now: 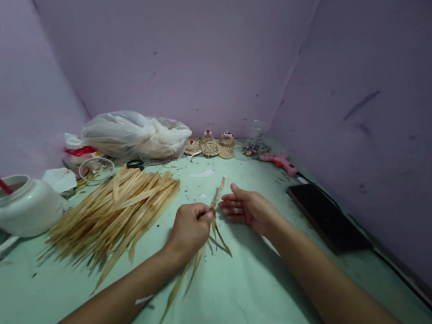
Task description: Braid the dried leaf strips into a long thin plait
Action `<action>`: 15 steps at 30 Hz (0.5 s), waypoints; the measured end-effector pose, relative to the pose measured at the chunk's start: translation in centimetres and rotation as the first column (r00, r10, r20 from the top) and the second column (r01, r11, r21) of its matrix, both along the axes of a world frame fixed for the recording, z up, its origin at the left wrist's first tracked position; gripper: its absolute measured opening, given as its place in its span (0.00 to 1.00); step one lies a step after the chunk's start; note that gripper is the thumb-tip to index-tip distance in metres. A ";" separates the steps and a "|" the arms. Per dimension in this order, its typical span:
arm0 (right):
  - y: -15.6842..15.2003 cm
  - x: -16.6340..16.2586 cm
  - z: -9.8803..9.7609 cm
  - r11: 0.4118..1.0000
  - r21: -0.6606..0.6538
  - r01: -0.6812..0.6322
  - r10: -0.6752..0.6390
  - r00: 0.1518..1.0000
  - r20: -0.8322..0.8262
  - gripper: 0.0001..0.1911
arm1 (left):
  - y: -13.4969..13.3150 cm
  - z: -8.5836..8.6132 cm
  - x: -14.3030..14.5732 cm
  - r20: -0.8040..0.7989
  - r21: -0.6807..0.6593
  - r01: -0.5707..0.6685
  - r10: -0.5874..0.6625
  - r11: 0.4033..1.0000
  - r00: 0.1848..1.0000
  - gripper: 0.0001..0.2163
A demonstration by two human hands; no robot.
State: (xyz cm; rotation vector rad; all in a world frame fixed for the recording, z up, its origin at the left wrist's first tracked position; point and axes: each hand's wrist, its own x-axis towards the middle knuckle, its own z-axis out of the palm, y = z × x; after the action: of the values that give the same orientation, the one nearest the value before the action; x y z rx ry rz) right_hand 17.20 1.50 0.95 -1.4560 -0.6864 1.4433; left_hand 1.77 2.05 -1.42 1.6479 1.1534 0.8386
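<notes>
The left hand (pixel 189 230) is closed in a loose fist, its fingers pinched around a small bunch of dried straw strips (pixel 213 222) where the strips cross. One strip end pokes up and away past the fingertips; the other ends trail back under the wrist and fan out on the pale green surface (pixel 236 299). The right hand (pixel 245 207) lies just beside that pinch point, palm turned inward, fingers stretched out flat and holding nothing, their tips almost touching the strips.

This looks like the start of a weave or a knot: the bunch is gathered and held at one spot while the free hand gets ready to fold or pick a strand. The next move would likely need the left pinch kept firm so the crossing does not slip, and a fine grip from the right fingertips on one thin strip.

Both forearms reach forward, low over the surface, converging on the bunch. Left of the fingers lies a big heap of straw strips (pixel 113 212); beyond them sit small woven baskets (pixel 209 145) and a pink glue gun (pixel 279 162).
</notes>
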 end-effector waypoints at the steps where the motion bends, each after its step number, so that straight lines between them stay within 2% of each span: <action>1: 0.2 0.2 -0.1 0.999 -0.025 -0.025 0.023 0.997 -0.069 0.15 | -0.4 0.2 0.0 -0.023 0.013 0.038 -0.037 0.999 0.999 0.10; 5: 0.5 0.7 -0.3 0.997 0.078 0.029 -0.022 0.996 -0.089 0.08 | -1.3 0.8 0.1 -0.102 -0.029 0.191 -0.193 0.981 0.976 0.08; 8: 0.4 0.5 -0.2 0.994 0.077 0.080 -0.074 0.994 -0.077 0.08 | -1.2 1.1 0.2 -0.107 -0.073 0.334 -0.340 0.940 0.934 0.07; 15: 0.1 -1.4 -0.2 0.977 0.114 0.178 -0.161 0.976 -0.144 0.08 | -0.9 1.2 -0.1 -0.102 -0.207 0.523 -0.550 0.827 0.829 0.11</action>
State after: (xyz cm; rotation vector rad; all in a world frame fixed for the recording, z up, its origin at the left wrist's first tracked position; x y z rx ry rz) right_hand 15.76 1.56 0.72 -1.2759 -0.5459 1.3270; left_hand 1.67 1.12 -0.22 1.7891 0.7638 0.2400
